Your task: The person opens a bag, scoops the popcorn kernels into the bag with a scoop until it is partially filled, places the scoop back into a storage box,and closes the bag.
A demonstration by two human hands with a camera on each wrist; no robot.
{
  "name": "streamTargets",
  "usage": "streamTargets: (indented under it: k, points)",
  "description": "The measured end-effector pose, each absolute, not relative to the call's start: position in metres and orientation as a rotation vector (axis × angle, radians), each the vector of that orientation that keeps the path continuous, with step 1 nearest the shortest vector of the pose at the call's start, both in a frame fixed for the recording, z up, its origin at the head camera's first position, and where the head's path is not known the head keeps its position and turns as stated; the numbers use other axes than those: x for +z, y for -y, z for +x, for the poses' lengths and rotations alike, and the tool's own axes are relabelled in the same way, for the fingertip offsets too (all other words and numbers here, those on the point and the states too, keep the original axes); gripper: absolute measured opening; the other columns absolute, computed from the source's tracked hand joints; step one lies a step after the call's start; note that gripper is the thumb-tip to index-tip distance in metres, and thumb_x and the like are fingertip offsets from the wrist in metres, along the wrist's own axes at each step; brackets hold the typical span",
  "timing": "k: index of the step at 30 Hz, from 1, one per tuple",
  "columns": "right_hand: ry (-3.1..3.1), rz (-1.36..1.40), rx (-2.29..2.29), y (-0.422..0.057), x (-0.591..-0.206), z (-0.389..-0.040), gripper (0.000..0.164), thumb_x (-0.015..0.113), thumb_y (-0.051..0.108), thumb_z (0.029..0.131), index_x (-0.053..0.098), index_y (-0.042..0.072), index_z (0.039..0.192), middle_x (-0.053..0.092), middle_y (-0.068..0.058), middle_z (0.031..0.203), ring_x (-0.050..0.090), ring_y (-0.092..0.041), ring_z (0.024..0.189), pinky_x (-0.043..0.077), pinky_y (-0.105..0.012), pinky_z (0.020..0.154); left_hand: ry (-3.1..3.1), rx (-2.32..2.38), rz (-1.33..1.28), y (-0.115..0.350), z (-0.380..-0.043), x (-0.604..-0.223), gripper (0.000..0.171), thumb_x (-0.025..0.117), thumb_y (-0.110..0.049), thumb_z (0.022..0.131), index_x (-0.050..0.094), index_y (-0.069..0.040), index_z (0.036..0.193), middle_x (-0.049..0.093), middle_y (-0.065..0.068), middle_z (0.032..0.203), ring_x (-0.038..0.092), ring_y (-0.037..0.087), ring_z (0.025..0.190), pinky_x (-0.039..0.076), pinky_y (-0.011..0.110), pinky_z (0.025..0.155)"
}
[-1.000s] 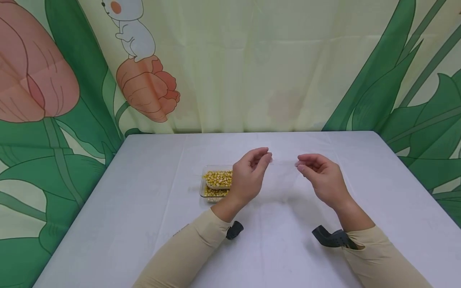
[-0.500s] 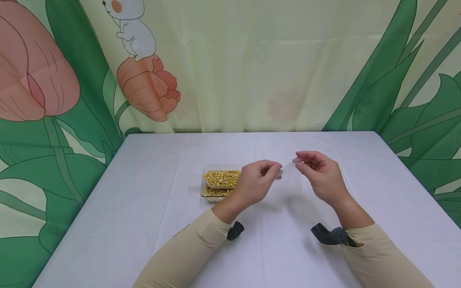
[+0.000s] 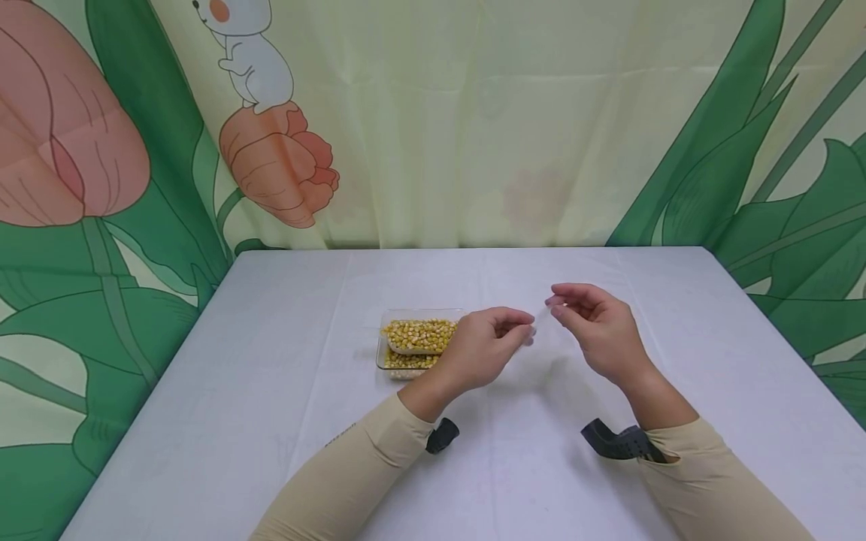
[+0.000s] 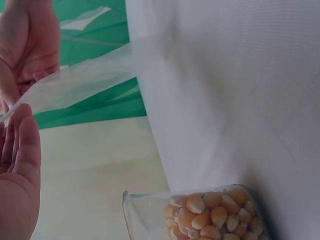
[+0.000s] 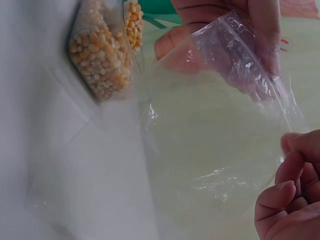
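Note:
A clear plastic zip bag (image 5: 200,135) hangs between my hands, flat and limp, almost invisible in the head view. My right hand (image 3: 605,327) pinches its top edge with thumb and fingers. My left hand (image 3: 483,346) pinches the other end of that edge, a short gap away and slightly lower; the right wrist view shows its fingers through the film. In the left wrist view the bag (image 4: 87,82) slants down toward the table. Left of my left hand stands a rectangular glass container (image 3: 381,362) of corn kernels, partly covered by that hand.
Inside the container, a smaller dish heaped with yellow corn kernels (image 3: 416,336) sits over more kernels. A white cloth covers the table (image 3: 271,391), and a printed curtain (image 3: 473,150) hangs behind its far edge. Black wrist cameras (image 3: 619,442) project below both sleeves.
My left hand has moved right and slightly down, closer to the right hand, uncovering more of the kernels. My right hand has shifted slightly left. The bag remains held between them.

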State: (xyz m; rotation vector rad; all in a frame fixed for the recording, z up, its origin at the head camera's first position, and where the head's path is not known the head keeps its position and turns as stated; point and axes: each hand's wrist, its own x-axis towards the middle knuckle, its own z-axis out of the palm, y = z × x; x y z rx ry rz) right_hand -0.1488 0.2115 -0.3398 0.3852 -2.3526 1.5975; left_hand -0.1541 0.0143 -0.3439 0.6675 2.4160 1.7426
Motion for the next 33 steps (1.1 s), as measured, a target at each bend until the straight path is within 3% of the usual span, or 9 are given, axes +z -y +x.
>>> streamTargets:
  k: [3,10,16,22,27,33]
  points:
    - [2.346,0.391,1.609,-0.21,-0.34,-0.149,0.028,0.065,0.001,0.097,0.062,-0.008,0.124,0.07,0.004,0.101,0.063,-0.007,0.09,0.052,-0.015,0.076,-2.417,1.722,0.653,-0.015,-0.154,-0.343,0.02,0.066,-0.015,0.097,0.074,-0.004,0.111,0.074,-0.005,0.09,0.067,0.001,0.082,0.053,0.02,0.071]
    - [2.36,0.393,1.565,-0.207,-0.341,-0.149,0.037,0.065,0.001,0.096,0.06,-0.004,0.133,0.069,-0.019,0.117,0.062,-0.007,0.089,0.05,-0.015,0.071,-2.441,1.727,0.617,-0.017,-0.152,-0.342,0.017,0.07,-0.014,0.094,0.076,-0.004,0.107,0.074,-0.005,0.086,0.066,0.0,0.077,0.052,0.019,0.069]
    - [2.376,0.35,1.519,-0.205,-0.342,-0.149,0.048,0.067,0.004,0.096,0.053,-0.002,0.141,0.065,-0.018,0.127,0.06,-0.003,0.091,0.049,-0.012,0.076,-2.484,1.853,0.562,-0.017,-0.154,-0.345,0.017,0.07,-0.01,0.093,0.076,-0.001,0.106,0.075,0.0,0.086,0.068,0.004,0.077,0.053,0.02,0.066]
    - [2.352,0.33,1.611,-0.2,-0.344,-0.144,0.042,0.07,0.006,0.094,0.059,-0.003,0.133,0.068,-0.018,0.118,0.063,-0.004,0.093,0.052,-0.016,0.077,-2.458,1.937,0.498,-0.018,-0.155,-0.346,0.018,0.071,-0.009,0.091,0.075,0.001,0.106,0.074,0.003,0.085,0.068,0.006,0.077,0.053,0.02,0.068]
    - [2.309,0.365,1.698,-0.194,-0.348,-0.139,0.04,0.072,0.002,0.092,0.061,-0.007,0.129,0.069,-0.007,0.113,0.065,-0.004,0.093,0.054,-0.018,0.078,-2.455,1.954,0.509,-0.021,-0.155,-0.346,0.018,0.073,-0.01,0.091,0.075,0.0,0.106,0.074,0.002,0.086,0.068,0.004,0.077,0.054,0.02,0.068]
    - [2.286,0.396,1.724,-0.189,-0.35,-0.136,0.038,0.069,-0.001,0.093,0.06,-0.01,0.129,0.066,-0.021,0.117,0.066,-0.004,0.094,0.054,-0.019,0.08,-2.428,1.973,0.547,-0.023,-0.153,-0.346,0.016,0.073,-0.008,0.091,0.075,0.0,0.105,0.074,0.003,0.086,0.068,0.004,0.077,0.054,0.019,0.069]
